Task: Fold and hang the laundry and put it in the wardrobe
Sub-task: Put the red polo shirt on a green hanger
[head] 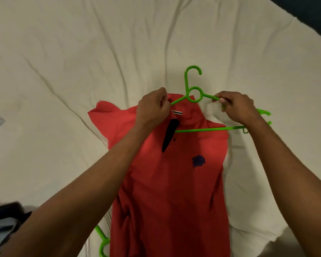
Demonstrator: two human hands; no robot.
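A red polo shirt (174, 182) with a dark placket and a dark chest logo lies face up on the bed, collar away from me. A bright green plastic hanger (194, 93) sits at its collar, hook pointing away; its left arm goes under the collar, and its lower bar crosses the chest. My left hand (153, 106) grips the shirt's collar at the hanger's left arm. My right hand (235, 106) pinches the hanger's right arm, which sticks out past the shirt's right shoulder.
The bed is covered by a creased cream sheet (82, 62). A second green hanger (103, 242) pokes out from under the shirt's lower left side. A pile of dark and pale blue clothes (6, 223) lies at the bottom left. The bed's edge runs along the right.
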